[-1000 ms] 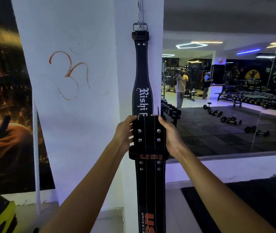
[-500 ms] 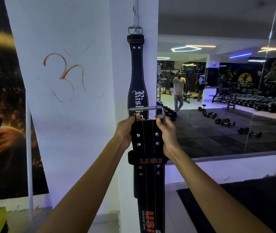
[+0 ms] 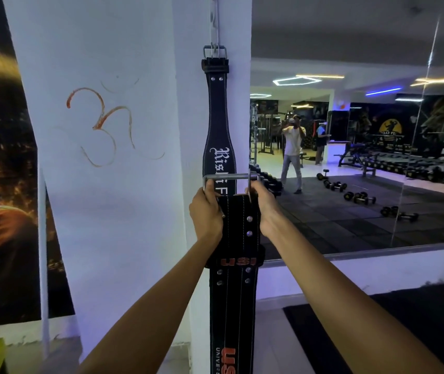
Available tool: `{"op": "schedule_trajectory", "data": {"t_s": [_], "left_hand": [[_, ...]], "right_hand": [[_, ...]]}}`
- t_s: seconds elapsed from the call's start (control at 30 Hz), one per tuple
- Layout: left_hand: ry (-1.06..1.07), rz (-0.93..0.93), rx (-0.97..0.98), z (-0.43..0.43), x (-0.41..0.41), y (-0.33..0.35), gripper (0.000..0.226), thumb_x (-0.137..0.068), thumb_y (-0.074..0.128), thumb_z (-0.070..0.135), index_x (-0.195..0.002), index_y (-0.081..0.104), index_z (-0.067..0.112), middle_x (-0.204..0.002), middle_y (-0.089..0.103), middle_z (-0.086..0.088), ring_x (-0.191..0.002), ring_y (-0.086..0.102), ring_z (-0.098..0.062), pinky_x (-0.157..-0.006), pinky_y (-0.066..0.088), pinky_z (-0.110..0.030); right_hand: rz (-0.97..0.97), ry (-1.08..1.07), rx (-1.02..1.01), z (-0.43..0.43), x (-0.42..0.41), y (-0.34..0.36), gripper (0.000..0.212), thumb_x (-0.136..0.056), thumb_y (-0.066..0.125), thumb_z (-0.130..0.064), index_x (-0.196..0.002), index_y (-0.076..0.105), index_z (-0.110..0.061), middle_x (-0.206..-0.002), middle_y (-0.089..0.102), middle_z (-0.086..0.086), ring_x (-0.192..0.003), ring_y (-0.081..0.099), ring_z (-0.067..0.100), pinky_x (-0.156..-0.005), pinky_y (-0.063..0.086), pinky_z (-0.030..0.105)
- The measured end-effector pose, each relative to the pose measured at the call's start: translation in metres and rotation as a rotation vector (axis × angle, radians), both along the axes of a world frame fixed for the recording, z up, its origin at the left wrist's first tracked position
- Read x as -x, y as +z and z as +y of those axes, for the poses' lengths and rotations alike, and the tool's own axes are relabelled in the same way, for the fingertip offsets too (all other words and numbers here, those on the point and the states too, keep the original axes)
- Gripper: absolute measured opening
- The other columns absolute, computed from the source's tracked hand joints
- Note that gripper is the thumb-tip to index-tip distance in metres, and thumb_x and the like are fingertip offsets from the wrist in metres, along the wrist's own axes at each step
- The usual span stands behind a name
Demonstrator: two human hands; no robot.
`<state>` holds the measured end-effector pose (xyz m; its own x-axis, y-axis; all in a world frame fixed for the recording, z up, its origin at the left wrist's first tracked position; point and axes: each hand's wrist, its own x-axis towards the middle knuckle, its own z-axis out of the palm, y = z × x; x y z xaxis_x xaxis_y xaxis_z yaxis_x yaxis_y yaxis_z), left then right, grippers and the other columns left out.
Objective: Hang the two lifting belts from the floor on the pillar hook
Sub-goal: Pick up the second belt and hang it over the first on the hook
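Note:
One black lifting belt with white lettering hangs by its steel buckle from the hook on the white pillar. In front of it I hold a second black belt marked USI upright, its lower end dropping out of view. My left hand grips this belt's top left edge and my right hand grips its top right edge. Its silver buckle frame stands up just above my fingers, well below the hook.
A large wall mirror to the right reflects the gym floor, dumbbells, racks and people. A dark poster covers the wall on the left. A black floor mat lies at lower right.
Both hands have lifted the USI belt a little higher along the pillar. Its buckle frame has flipped up and now stands above my fingers. The hanging belt has not moved.

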<state>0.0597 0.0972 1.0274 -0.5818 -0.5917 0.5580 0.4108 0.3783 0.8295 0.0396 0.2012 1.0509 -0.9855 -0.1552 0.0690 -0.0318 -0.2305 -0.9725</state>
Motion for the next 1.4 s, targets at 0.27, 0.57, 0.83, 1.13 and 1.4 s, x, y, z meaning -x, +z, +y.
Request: {"op": "schedule_trajectory", "data": {"t_s": [0.27, 0.57, 0.83, 1.13, 1.4], "left_hand": [[0.024, 0.006, -0.043, -0.020, 0.015, 0.012, 0.047, -0.100, 0.032, 0.036, -0.076, 0.056, 0.003, -0.077, 0.061, -0.009, -0.072, 0.054, -0.024, -0.067, 0.037, -0.029], [-0.070, 0.260, 0.106, -0.050, 0.068, 0.072, 0.049, -0.101, 0.025, 0.037, -0.082, 0.056, 0.004, -0.059, 0.050, 0.001, -0.053, 0.049, -0.010, -0.052, 0.040, -0.017], [0.180, 0.432, 0.367, -0.093, 0.201, 0.224, 0.050, -0.102, 0.025, 0.031, -0.074, 0.053, 0.001, -0.062, 0.049, -0.001, -0.053, 0.045, -0.011, -0.055, 0.022, -0.023], [0.323, 0.344, 0.368, -0.115, 0.312, 0.392, 0.044, -0.101, 0.029, 0.029, -0.113, 0.054, -0.006, -0.121, 0.057, -0.027, -0.113, 0.051, -0.041, -0.088, 0.040, -0.041], [0.310, 0.166, 0.515, -0.143, 0.374, 0.440, 0.036, -0.098, 0.036, 0.021, -0.117, 0.050, -0.007, -0.125, 0.055, -0.026, -0.115, 0.051, -0.039, -0.090, 0.041, -0.036]], "right_hand": [[0.239, 0.111, -0.042, -0.013, 0.021, -0.003, 0.015, -0.086, 0.044, -0.015, -0.077, 0.054, -0.022, -0.094, 0.065, 0.000, -0.089, 0.057, 0.017, -0.080, 0.045, 0.034], [0.727, -0.473, -0.205, -0.057, 0.081, 0.049, 0.043, -0.099, 0.028, -0.035, -0.059, 0.037, -0.024, -0.056, 0.041, -0.002, -0.052, 0.039, 0.013, -0.054, 0.033, 0.030], [0.929, -0.706, -0.323, -0.090, 0.213, 0.205, 0.060, -0.098, 0.020, -0.045, -0.094, 0.059, 0.001, -0.097, 0.065, 0.023, -0.091, 0.060, 0.038, -0.070, 0.043, 0.039], [0.951, -0.688, -0.286, -0.115, 0.335, 0.374, 0.053, -0.100, 0.021, -0.036, -0.111, 0.056, 0.002, -0.117, 0.062, 0.020, -0.105, 0.057, 0.036, -0.072, 0.035, 0.034], [0.911, -0.544, -0.318, -0.129, 0.397, 0.412, 0.044, -0.101, 0.024, -0.029, -0.127, 0.046, -0.001, -0.131, 0.053, 0.017, -0.118, 0.050, 0.033, -0.081, 0.035, 0.032]]}}
